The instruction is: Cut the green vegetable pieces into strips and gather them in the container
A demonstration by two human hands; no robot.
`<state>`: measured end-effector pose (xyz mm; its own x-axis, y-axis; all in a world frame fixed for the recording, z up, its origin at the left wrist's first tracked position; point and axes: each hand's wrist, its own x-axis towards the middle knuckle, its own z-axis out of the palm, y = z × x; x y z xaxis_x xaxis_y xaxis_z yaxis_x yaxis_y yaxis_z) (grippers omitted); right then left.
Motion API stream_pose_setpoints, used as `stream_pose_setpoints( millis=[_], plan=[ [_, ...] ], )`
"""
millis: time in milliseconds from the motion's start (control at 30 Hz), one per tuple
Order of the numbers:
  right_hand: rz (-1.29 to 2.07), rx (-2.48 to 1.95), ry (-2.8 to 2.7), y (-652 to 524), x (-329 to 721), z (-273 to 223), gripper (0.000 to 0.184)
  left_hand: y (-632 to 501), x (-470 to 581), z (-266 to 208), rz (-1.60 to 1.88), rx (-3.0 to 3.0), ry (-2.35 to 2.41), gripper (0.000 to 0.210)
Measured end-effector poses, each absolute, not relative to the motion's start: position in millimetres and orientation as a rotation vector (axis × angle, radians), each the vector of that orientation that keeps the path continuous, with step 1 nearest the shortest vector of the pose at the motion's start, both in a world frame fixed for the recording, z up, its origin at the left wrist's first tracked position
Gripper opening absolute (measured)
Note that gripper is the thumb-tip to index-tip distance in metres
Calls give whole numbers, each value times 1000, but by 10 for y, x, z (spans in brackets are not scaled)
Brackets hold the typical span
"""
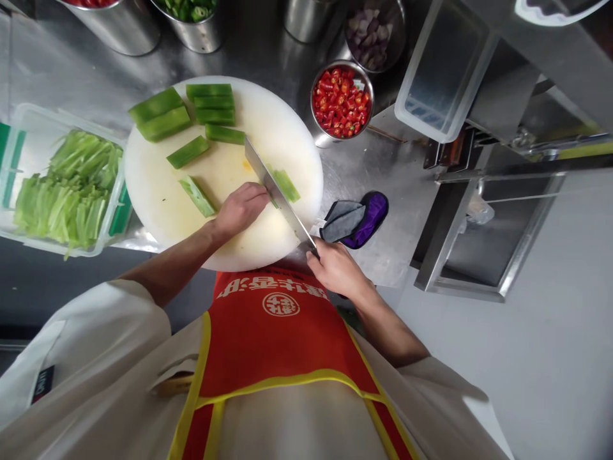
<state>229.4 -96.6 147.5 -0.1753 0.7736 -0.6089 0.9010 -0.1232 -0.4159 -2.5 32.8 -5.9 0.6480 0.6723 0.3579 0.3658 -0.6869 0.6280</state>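
My right hand [338, 265] is closed around the handle of a cleaver [280, 195], whose blade slants across the right part of a round white cutting board [230, 239]. My left hand [243, 207] has its fingers curled and pressed down beside the blade, on a green pepper piece [274, 204] mostly hidden by fingers and steel. Thin cut green strips [286, 185] lie on the blade's right side. Larger flat pieces, apparently green pepper [160, 115], rest at the board's upper left. A single piece [197, 195], pale side up, is near my left wrist.
Left of the board stands a clear plastic container [108, 239] of light green strips. Steel pots line the back, including one of cut red chillies [341, 102] and one of chopped purple onion [368, 38]. A purple-and-grey cloth item [357, 220] lies right of the board.
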Motion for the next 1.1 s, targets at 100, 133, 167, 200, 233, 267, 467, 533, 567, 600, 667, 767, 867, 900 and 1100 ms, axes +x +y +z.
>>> stream_pose_setpoints(
  millis=[100,133,167,200,233,267,467,533,567,600,667,767,867,900,1100],
  plan=[
    [-1170,1903,1972,-966,2307,1449,19,332,-31,-57,800,2365,796,21],
    [-1168,1900,1972,-973,2312,1445,19,332,-32,-52,796,2368,796,21],
    [-1166,1897,1970,-985,2318,1447,19,332,-31,-46,793,2368,799,21],
    [-1166,1894,1964,-1003,2324,1456,20,331,-30,-39,788,2365,805,22],
    [-1165,1891,1953,-1023,2329,1471,21,331,-28,-32,782,2359,810,22],
    [-1165,1887,1938,-1045,2334,1490,21,331,-25,-26,775,2350,813,23],
    [-1148,1857,1881,-1068,2326,1559,23,336,-18,-5,783,2326,814,24],
    [-1152,1852,1908,-1029,2309,1535,24,337,-21,-5,788,2325,810,23],
    [-1156,1850,1921,-1007,2298,1517,24,337,-22,-7,787,2320,808,23],
    [-1159,1850,1931,-985,2285,1496,24,337,-24,-10,784,2313,805,22],
    [-1159,1852,1936,-942,2252,1451,25,335,-24,-18,775,2289,803,23],
    [-1146,1861,1926,-878,2192,1373,27,331,-23,-28,765,2261,804,25],
    [-1142,1869,1911,-822,2156,1289,26,329,-24,-23,765,2289,803,25],
    [-1149,1873,1914,-813,2157,1265,26,330,-25,-19,767,2305,803,25],
    [-1282,2058,2026,-923,2266,1297,31,365,-5,-60,767,2411,820,23]
  ],
)
